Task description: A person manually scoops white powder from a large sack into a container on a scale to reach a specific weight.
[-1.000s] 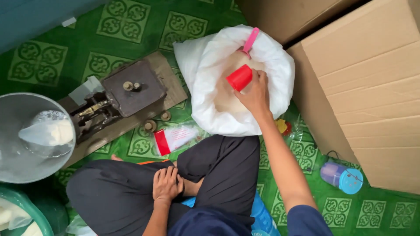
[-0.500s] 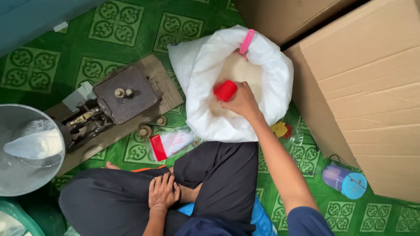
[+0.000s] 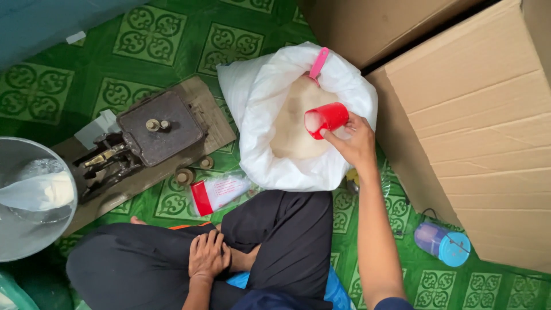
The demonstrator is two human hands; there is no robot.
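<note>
One hand, the right hand, closes its grip around a small red plastic cup, held tipped on its side over the open mouth of a large white woven sack that holds a pale powder; some of the same pale stuff shows inside the cup. A pink plastic strip sticks up from the sack's far rim. The left hand grips nothing, its fingers lying loosely curled on the crossed legs in black trousers of the person seated on the green patterned floor. Just beside the knees lies a clear plastic pouch with a red edge. Farther left stands a dark metal press on a wooden board, and a round metal basin holding a white bag sits at the frame's left edge. Big brown cardboard boxes rise right of the sack, with a small blue-lidded jar at their foot.
</note>
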